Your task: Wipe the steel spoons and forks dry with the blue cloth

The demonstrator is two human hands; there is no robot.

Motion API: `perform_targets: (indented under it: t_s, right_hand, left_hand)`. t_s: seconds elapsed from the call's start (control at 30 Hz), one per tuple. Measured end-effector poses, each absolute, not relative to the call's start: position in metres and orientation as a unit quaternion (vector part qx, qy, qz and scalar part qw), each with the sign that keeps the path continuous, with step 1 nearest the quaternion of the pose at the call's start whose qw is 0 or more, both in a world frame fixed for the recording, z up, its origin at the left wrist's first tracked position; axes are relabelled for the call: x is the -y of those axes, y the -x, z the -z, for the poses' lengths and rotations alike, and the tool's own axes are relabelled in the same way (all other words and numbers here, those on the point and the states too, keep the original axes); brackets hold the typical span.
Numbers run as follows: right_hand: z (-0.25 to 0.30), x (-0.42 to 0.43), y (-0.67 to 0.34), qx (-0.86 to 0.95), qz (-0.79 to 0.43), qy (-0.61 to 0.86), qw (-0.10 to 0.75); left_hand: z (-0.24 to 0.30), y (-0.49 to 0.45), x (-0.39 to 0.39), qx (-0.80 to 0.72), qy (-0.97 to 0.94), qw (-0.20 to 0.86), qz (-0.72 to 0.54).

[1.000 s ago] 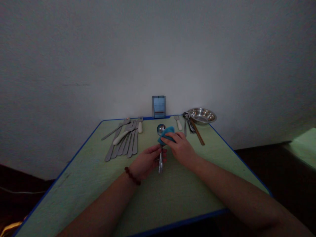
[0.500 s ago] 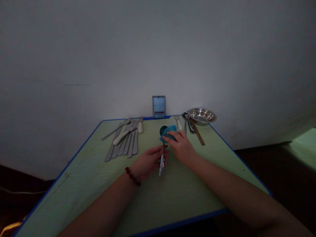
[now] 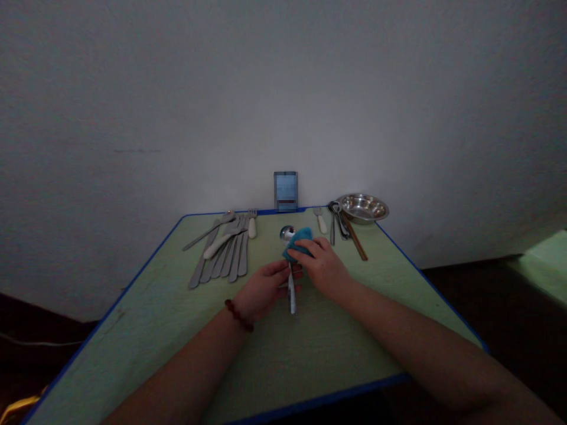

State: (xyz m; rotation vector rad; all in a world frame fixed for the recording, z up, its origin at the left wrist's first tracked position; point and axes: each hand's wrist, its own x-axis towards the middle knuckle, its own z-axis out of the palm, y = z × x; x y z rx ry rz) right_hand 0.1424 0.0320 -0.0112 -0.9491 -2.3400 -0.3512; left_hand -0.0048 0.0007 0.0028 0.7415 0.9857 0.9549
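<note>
A shiny metal spoon [image 3: 287, 232] is held over the middle of the table, its bowl pointing away from me. My left hand [image 3: 266, 286], with a dark red bead bracelet at the wrist, is closed on the spoon's handle. In my right hand [image 3: 325, 262] is a blue cloth [image 3: 301, 242], pinched by the fingers and wrapped around the spoon's neck just below the bowl. The cloth hides part of the spoon there. The handle's end sticks out below my left fingers.
On the left of the green table [image 3: 354, 348] lie several metal knives [image 3: 230, 260] with forks on and beside them. At the right are a white-handled fork [image 3: 321, 221], several spoons [image 3: 334, 212], brown chopsticks [image 3: 357, 239] and a metal bowl [image 3: 364, 208]. A blurred upright device [image 3: 286, 192] leans against the wall.
My right hand has slid the cloth from the spoon's bowl down to its neck, so the bowl shows shiny. The spoon has tilted slightly; my left hand keeps its hold.
</note>
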Motion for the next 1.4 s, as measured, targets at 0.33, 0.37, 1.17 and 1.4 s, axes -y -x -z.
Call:
perform_targets:
  t_s: [0.33,0.37,1.17,1.4]
  right_hand:
    - [0.012,-0.0301,-0.1412,0.883,0.126,0.344,0.294]
    - [0.0121,-0.03,-0.1413,0.882,0.125,0.344,0.296]
    - [0.0104,-0.0238,-0.1386,0.9,0.12,0.3,0.291]
    - [0.0103,-0.0241,-0.1371,0.909,0.125,0.271,0.29]
  left_hand:
    - [-0.0027,0.0068,-0.0018,-0.416,-0.317,0.729,-0.443]
    - [-0.0028,0.0073,-0.0018,-0.412,-0.315,0.731,-0.444]
    - [-0.0027,0.0124,-0.0092,-0.385,-0.245,0.752,-0.476]
    - [-0.0058,0.014,-0.0094,-0.395,-0.24,0.738,-0.492]
